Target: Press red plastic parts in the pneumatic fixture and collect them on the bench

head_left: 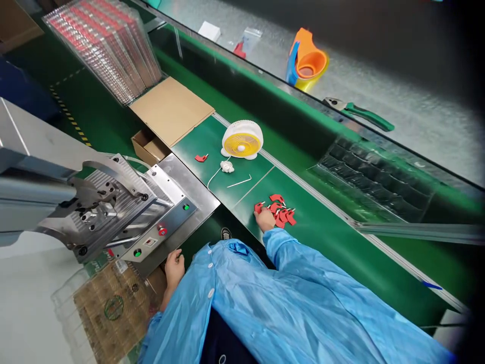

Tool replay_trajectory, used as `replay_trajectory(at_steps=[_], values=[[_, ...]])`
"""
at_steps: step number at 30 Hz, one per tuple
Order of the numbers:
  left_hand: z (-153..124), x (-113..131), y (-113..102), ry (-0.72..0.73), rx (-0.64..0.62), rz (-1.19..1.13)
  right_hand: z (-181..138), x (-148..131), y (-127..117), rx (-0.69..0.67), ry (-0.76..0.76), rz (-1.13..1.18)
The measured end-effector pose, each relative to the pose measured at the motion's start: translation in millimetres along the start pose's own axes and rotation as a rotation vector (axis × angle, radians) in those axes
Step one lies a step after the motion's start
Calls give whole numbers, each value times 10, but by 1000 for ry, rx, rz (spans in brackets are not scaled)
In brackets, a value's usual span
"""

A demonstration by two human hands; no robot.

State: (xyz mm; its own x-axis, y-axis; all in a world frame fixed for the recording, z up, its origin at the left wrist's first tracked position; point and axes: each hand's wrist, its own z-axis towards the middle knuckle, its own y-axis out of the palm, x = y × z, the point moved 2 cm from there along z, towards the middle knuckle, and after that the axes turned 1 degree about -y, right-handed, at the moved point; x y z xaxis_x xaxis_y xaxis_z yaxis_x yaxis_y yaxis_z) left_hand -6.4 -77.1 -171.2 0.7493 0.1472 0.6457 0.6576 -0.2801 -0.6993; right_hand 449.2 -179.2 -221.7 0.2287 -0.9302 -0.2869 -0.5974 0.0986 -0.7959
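My right hand (264, 220) is over the green bench surface, its fingers closed at one small red plastic part with a metal pin (259, 207). Beside it lies a loose pile of similar red parts (281, 217). My left hand (175, 267) hangs by the front edge of the machine's metal base, fingers loosely bent and apart, with nothing visible in it. To its left is the machine's control panel (161, 232), with green buttons and a red one. Another red part (201, 158) lies alone farther up the bench.
A yellow-and-white fan (242, 140), its bundled white cord (227, 167) and a hex key (239, 181) are on the bench. Beyond are a cardboard sheet (172, 108) and stacked clear trays (106, 45). Green-handled pliers (364, 114) and an orange holder (307, 60) sit across the belt.
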Motion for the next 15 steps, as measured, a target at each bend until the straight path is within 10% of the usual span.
replay_trajectory(at_steps=[7, 15], values=[[71, 856, 24, 170, -63, -186, -363, -405, -209, 54, -428, 207], [11, 2042, -411, 537, -274, -494, -1857, -1717, -391, -171, -1299, 727]])
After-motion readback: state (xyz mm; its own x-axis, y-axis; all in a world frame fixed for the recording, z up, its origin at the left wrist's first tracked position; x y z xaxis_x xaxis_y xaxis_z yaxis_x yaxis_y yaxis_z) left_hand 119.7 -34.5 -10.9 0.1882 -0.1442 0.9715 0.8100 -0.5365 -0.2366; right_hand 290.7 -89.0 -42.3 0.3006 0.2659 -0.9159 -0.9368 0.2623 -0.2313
